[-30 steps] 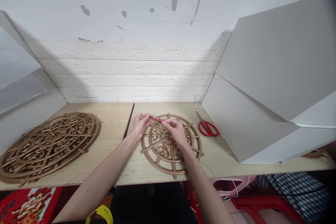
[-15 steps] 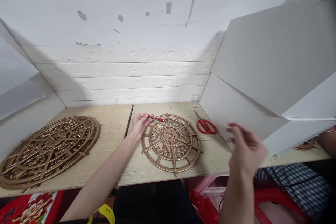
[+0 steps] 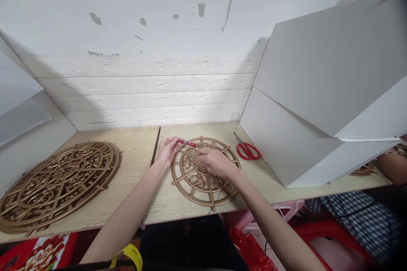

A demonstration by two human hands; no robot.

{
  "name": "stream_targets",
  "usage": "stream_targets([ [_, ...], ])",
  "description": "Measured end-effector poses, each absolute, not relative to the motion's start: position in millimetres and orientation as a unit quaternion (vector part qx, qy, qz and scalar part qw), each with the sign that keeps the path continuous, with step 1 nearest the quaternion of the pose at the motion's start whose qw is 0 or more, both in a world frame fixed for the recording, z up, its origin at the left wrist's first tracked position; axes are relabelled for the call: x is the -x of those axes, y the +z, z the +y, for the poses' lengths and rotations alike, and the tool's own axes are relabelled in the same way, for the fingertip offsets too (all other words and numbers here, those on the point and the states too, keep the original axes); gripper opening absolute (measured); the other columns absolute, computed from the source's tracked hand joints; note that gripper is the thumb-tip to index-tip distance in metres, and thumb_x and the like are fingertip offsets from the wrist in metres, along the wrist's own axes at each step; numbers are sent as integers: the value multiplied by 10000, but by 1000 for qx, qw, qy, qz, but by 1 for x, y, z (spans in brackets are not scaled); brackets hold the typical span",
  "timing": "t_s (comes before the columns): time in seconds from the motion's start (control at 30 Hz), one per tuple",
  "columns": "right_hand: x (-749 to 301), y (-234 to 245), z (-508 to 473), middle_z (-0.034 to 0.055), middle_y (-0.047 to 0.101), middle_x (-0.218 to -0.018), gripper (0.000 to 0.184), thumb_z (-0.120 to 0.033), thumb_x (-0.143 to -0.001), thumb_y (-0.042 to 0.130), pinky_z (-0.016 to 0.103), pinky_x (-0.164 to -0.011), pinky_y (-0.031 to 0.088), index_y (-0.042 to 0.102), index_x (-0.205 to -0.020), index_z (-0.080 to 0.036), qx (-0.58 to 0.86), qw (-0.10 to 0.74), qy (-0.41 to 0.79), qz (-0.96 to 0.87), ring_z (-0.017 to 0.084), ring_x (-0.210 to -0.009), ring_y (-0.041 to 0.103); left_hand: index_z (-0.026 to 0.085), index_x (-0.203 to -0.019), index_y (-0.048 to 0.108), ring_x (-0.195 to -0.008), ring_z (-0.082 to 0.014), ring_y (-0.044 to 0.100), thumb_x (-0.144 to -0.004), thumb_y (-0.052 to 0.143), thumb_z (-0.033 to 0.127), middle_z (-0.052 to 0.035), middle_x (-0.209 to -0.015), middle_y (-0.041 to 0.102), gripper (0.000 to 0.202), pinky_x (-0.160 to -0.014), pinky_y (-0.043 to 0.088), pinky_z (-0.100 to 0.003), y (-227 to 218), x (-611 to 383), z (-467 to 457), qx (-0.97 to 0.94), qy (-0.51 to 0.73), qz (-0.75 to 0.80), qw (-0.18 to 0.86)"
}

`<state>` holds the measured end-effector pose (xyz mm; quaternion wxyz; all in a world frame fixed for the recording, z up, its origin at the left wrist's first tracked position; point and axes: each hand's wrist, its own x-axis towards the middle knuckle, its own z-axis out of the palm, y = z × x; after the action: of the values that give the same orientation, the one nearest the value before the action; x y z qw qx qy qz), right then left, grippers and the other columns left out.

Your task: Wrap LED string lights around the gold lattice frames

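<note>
My left hand (image 3: 167,151) is closed, pinching one end of a short, slim red patterned piece with a pale mark near its middle (image 3: 187,142). That piece sits over the upper left rim of a round gold openwork panel (image 3: 192,192) lying on the table. Over the panel's middle is my right hand (image 3: 213,161), fingers bent together just below the red piece's free end. Whatever those fingers hold, if anything, is hidden. A thin dark thread (image 3: 218,197) trails across the panel's lower edge. To the right lie red-handled scissors (image 3: 248,150), touched by neither hand.
Stacked gold openwork panels (image 3: 68,178) lie on the left of the wooden table (image 3: 133,178). White board partitions (image 3: 280,135) stand at the right, with a white brick-textured wall (image 3: 152,89) behind. Another person's arm (image 3: 393,168) shows at the far right.
My right hand has swung left from beside the white partition to the middle of the gold panel. The left hand still holds the red piece in nearly the same spot.
</note>
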<state>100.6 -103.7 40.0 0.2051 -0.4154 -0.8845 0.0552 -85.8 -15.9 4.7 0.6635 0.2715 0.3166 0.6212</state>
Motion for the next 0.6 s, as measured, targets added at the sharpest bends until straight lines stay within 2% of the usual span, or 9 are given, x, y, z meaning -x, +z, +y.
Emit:
stream_targets([
  [0.13, -120, 44, -106, 62, 679, -916, 265, -68, -829, 506, 263, -717, 431, 711, -920, -208, 457, 252, 72, -850, 174, -830, 608, 112, -640, 557, -537, -67, 606, -721, 648, 1, -24, -631, 645, 165, -584, 525, -167, 6, 87, -15, -244, 627, 322, 666],
  [0.23, -135, 46, -119, 40, 665, -716, 132, -186, -811, 592, 244, -578, 362, 706, -744, -190, 552, 256, 92, -788, 154, -628, 559, 109, -659, 569, -542, -69, 613, -727, 641, -2, -27, -638, 652, 149, -594, 530, -169, 5, 86, -15, -247, 622, 318, 672],
  [0.33, -139, 37, -127, 13, 591, -543, 278, -358, -807, 612, 241, -490, 272, 674, -610, -173, 595, 245, 156, -749, 124, -494, 464, 106, -668, 574, -563, -80, 628, -731, 642, 8, -40, -643, 660, 135, -602, 538, -176, 5, 86, -16, -257, 618, 314, 673],
  [0.43, -132, 23, -130, 0, 593, -543, 284, -413, -787, 622, 231, -482, 277, 705, -666, -170, 574, 280, 244, -729, 118, -496, 468, 103, -658, 571, -562, -82, 630, -730, 640, 6, -44, -641, 662, 140, -601, 540, -176, 5, 85, -16, -257, 620, 314, 672],
  [0.6, -131, 16, -137, 30, 669, -698, 281, -416, -788, 611, 245, -556, 385, 716, -793, -155, 504, 345, 388, -690, 147, -608, 557, 108, -651, 570, -533, -75, 618, -730, 640, 5, -34, -626, 654, 148, -603, 546, -181, 3, 87, -14, -251, 625, 314, 670],
])
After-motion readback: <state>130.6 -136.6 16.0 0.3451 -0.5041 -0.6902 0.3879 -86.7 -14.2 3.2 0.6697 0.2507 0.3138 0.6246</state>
